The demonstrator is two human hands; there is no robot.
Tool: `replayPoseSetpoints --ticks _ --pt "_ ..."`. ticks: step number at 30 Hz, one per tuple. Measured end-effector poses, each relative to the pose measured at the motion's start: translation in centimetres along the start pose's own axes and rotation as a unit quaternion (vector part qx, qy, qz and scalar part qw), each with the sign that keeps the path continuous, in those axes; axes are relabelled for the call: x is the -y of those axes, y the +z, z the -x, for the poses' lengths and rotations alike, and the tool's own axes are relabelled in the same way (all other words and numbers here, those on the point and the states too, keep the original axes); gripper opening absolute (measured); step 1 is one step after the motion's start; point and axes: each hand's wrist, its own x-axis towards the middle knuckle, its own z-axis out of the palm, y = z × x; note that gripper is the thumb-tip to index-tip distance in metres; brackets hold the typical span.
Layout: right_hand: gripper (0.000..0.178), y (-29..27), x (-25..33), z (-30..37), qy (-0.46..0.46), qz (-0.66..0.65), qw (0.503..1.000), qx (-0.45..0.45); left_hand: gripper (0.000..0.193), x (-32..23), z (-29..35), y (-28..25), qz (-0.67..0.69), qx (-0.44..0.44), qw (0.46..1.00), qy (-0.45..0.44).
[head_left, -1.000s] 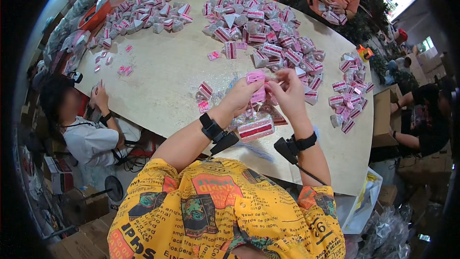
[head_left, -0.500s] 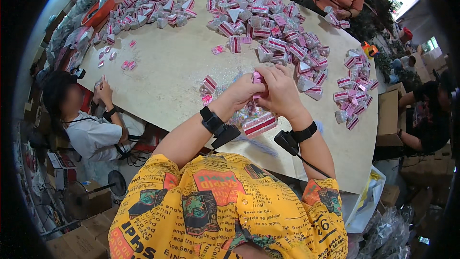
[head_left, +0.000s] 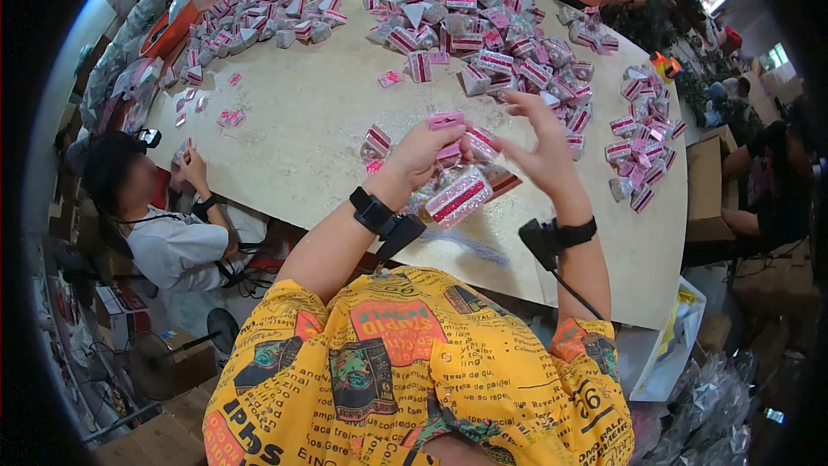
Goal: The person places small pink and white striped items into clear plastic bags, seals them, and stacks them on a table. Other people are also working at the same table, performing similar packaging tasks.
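My left hand (head_left: pixel 424 153) is closed, pinching a pink tag (head_left: pixel 446 123) between thumb and fingers. Below the tag hang glittery cake-slice ornaments, the nearest one white with a deep pink stripe (head_left: pixel 460 198). Another pink-and-white slice (head_left: pixel 483 143) sits behind my left fingertips, partly covered. My right hand (head_left: pixel 552 151) is raised just right of the bunch, its fingers spread and holding nothing; its thumb points toward the slices. A similar slice (head_left: pixel 377 141) lies on the table by my left wrist.
A large heap of wrapped slices (head_left: pixel 496 43) covers the far middle of the table (head_left: pixel 302 121), with smaller piles at the far left (head_left: pixel 250 22) and right (head_left: pixel 640 138). Loose pink tags (head_left: pixel 231 117) lie left. Co-workers sit left (head_left: pixel 177 233), far right and at the back.
My right hand has let go and moved right, its fingers opening. The slices have swung into fuller view under my left hand, which keeps hold of the pink tag.
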Motion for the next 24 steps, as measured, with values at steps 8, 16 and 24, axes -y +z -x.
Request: replayPoseSetpoints --ticks 8,16,24 --pt "0.019 1.1 -7.2 14.8 0.375 -0.024 0.926 -0.02 0.021 -1.0 1.2 -3.6 -0.031 -0.02 0.999 0.032" --pt "0.012 5.3 -7.7 25.4 0.453 0.09 0.882 0.091 0.02 -1.2 3.2 -7.2 -0.065 -0.122 0.99 0.03" --pt "0.008 7.0 -8.0 25.9 0.45 0.171 0.869 0.11 0.016 -1.3 3.3 -9.1 -0.037 -0.171 0.984 0.029"
